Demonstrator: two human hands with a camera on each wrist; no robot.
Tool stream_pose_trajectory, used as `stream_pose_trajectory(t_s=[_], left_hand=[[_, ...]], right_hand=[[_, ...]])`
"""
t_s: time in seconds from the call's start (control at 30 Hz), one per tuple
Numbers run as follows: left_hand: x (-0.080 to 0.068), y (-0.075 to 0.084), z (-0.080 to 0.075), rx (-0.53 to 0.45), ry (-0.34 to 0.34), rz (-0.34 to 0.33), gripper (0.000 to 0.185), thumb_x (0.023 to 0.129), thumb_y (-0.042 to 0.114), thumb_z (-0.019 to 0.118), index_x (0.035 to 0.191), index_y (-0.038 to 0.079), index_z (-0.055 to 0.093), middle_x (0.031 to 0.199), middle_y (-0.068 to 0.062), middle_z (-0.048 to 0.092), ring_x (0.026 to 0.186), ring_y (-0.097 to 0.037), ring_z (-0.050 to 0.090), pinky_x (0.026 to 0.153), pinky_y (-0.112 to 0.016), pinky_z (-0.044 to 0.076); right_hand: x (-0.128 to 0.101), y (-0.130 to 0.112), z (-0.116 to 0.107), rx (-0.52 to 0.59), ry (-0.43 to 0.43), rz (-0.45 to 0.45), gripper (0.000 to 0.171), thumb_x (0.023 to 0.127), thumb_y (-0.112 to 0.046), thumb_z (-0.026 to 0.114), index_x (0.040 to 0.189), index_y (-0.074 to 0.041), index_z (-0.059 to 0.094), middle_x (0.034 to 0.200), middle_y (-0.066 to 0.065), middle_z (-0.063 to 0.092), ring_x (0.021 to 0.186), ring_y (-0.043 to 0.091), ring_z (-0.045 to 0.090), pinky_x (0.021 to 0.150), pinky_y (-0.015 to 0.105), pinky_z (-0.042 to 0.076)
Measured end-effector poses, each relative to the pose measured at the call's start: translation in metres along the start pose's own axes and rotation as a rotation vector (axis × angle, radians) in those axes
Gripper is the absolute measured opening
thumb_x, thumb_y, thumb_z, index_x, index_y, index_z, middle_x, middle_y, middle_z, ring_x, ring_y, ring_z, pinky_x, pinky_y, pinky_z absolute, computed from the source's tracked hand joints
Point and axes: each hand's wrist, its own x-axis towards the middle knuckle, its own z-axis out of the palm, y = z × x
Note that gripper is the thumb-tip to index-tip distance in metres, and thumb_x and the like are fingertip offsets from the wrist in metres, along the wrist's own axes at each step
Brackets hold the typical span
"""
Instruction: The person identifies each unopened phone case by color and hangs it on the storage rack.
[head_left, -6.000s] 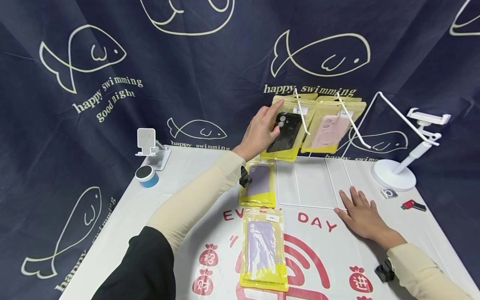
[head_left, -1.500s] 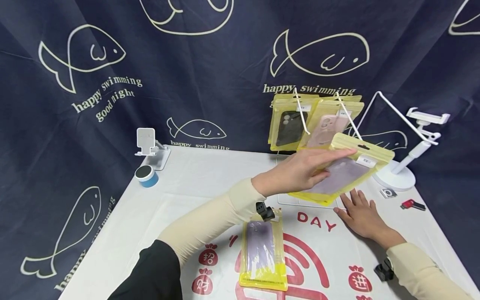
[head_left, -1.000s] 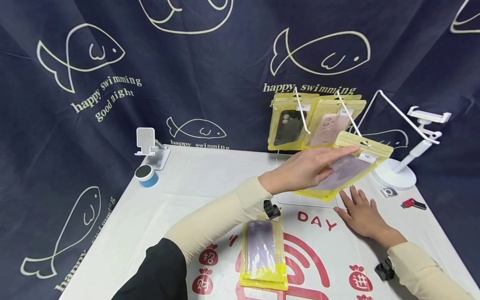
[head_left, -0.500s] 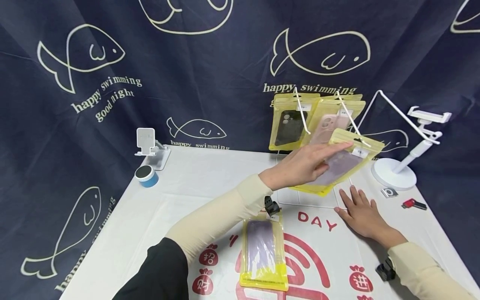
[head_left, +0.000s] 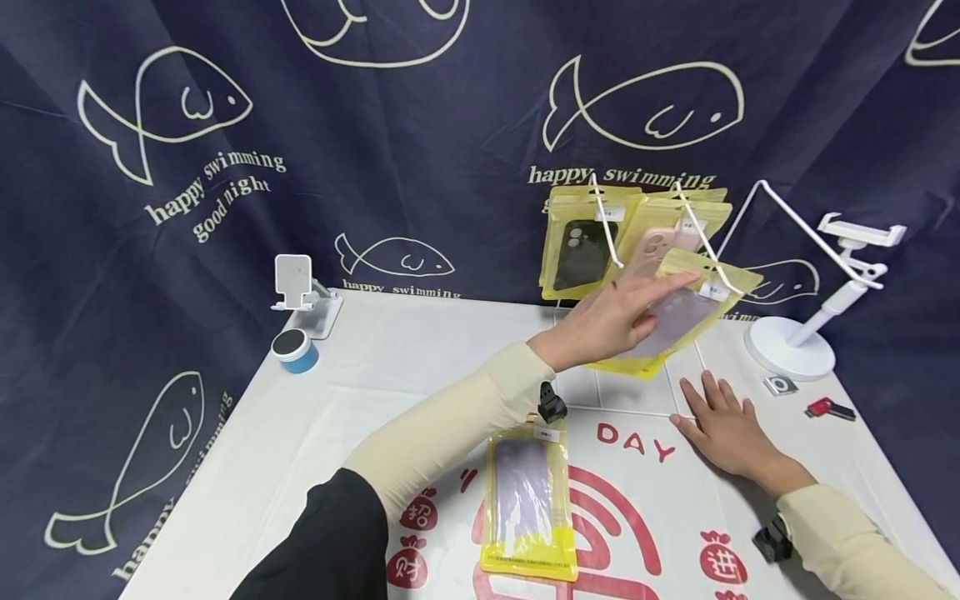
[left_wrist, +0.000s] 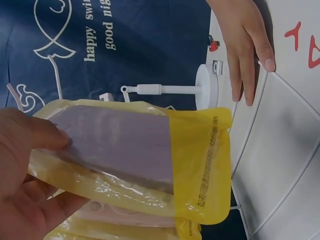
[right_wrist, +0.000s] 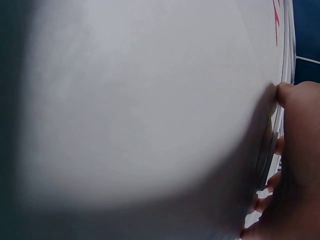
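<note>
While the left hand [head_left: 600, 321] reaches out over the white surface [head_left: 390, 358], seen from the head camera it pinches a yellow packet with a lilac phone case [head_left: 678, 312] up at the wire display rack [head_left: 701, 229], where a black-case packet [head_left: 577, 250] and a pink-case packet [head_left: 660, 246] hang side by side. The right hand [head_left: 723, 429] lies flat on the surface, fingers straight and slightly spread, just beside the rack's wire base. Another lilac-case packet [head_left: 528, 500] lies on the red print nearer the person, and a white phone stand [head_left: 817, 325] sits to the right. From the left wrist, thumb and fingers clamp the lilac packet [left_wrist: 140, 150] at its near end, another packet showing just beneath it, the other hand [left_wrist: 245, 45] resting beyond. From the right wrist, the view is mostly blurred surface [right_wrist: 150, 100]; only fingertips [right_wrist: 290, 97] pressed against it show.
</note>
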Motion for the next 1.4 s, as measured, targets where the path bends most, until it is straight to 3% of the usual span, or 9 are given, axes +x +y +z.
stream_pose_trajectory(t_s=[0.03, 0.07, 0.2, 0.3, 0.43, 0.6, 0.87, 1.0, 1.4], left_hand=[[0.001, -0.001, 0.001, 0.003, -0.001, -0.009, 0.061, 0.097, 0.006, 0.055, 0.155, 0.018, 0.039, 0.171, -0.010, 0.004, 0.103, -0.009, 0.058, 0.064, -0.009, 0.042], [0.003, -0.002, 0.002, 0.008, 0.005, -0.013, 0.061, 0.098, 0.007, 0.056, 0.155, 0.018, 0.038, 0.170, -0.010, 0.008, 0.108, -0.009, 0.058, 0.067, -0.009, 0.044], [0.009, -0.005, 0.003, 0.009, -0.016, -0.049, 0.064, 0.098, 0.011, 0.057, 0.157, 0.021, 0.034, 0.157, -0.005, 0.044, 0.099, -0.008, 0.062, 0.070, -0.013, 0.047], [0.012, -0.007, 0.003, 0.003, -0.050, -0.076, 0.069, 0.097, 0.012, 0.057, 0.158, 0.023, 0.030, 0.145, -0.004, 0.057, 0.091, -0.009, 0.063, 0.068, -0.016, 0.048], [0.015, -0.012, 0.004, 0.013, -0.062, -0.094, 0.072, 0.096, 0.010, 0.058, 0.159, 0.023, 0.027, 0.140, -0.005, 0.059, 0.095, -0.009, 0.061, 0.071, -0.016, 0.048], [0.017, -0.022, 0.007, 0.050, -0.016, -0.108, 0.071, 0.096, 0.008, 0.058, 0.158, 0.023, 0.029, 0.142, -0.005, 0.058, 0.090, -0.011, 0.064, 0.068, -0.019, 0.050], [0.024, -0.028, 0.014, 0.083, 0.026, -0.235, 0.074, 0.094, 0.015, 0.058, 0.159, 0.029, 0.026, 0.134, -0.003, 0.061, 0.083, -0.010, 0.063, 0.061, -0.022, 0.049], [0.031, -0.030, 0.015, 0.102, 0.011, -0.298, 0.077, 0.093, 0.017, 0.059, 0.160, 0.031, 0.023, 0.122, -0.002, 0.063, 0.088, -0.010, 0.061, 0.063, -0.024, 0.049], [0.045, -0.035, 0.016, 0.149, -0.041, -0.378, 0.080, 0.094, 0.023, 0.060, 0.161, 0.032, 0.016, 0.127, -0.007, 0.059, 0.093, -0.014, 0.062, 0.068, -0.025, 0.052]], right_hand=[[0.000, 0.000, 0.000, 0.000, 0.001, 0.000, 0.079, 0.104, -0.055, 0.036, 0.156, 0.003, 0.024, 0.159, 0.040, 0.008, 0.143, 0.064, 0.010, 0.106, 0.082, 0.009], [0.000, 0.001, 0.001, -0.001, 0.002, 0.000, 0.078, 0.104, -0.054, 0.037, 0.156, 0.003, 0.025, 0.159, 0.040, 0.008, 0.144, 0.064, 0.010, 0.106, 0.082, 0.009], [0.000, 0.002, 0.002, 0.004, 0.006, -0.003, 0.078, 0.104, -0.054, 0.036, 0.156, 0.003, 0.023, 0.159, 0.040, 0.007, 0.144, 0.063, 0.009, 0.106, 0.082, 0.010], [0.000, 0.002, 0.002, 0.002, 0.001, -0.002, 0.078, 0.104, -0.054, 0.035, 0.156, 0.003, 0.023, 0.160, 0.040, 0.007, 0.144, 0.063, 0.009, 0.106, 0.082, 0.009], [0.001, 0.003, 0.001, 0.001, -0.005, 0.000, 0.079, 0.104, -0.055, 0.034, 0.156, 0.003, 0.022, 0.159, 0.040, 0.006, 0.144, 0.063, 0.008, 0.106, 0.082, 0.009], [0.001, 0.002, 0.001, 0.005, 0.001, 0.003, 0.080, 0.104, -0.056, 0.035, 0.156, 0.003, 0.023, 0.159, 0.040, 0.007, 0.144, 0.063, 0.009, 0.106, 0.081, 0.009], [0.002, 0.002, 0.001, 0.005, -0.027, 0.021, 0.081, 0.103, -0.058, 0.033, 0.157, 0.002, 0.021, 0.160, 0.040, 0.005, 0.144, 0.063, 0.006, 0.107, 0.082, 0.007], [0.001, 0.002, 0.001, 0.001, -0.023, 0.026, 0.082, 0.103, -0.059, 0.033, 0.156, 0.002, 0.022, 0.160, 0.039, 0.005, 0.144, 0.063, 0.007, 0.108, 0.082, 0.007], [-0.001, 0.003, 0.002, -0.006, -0.005, 0.017, 0.079, 0.103, -0.056, 0.035, 0.156, 0.002, 0.024, 0.159, 0.039, 0.007, 0.144, 0.062, 0.009, 0.107, 0.081, 0.009]])
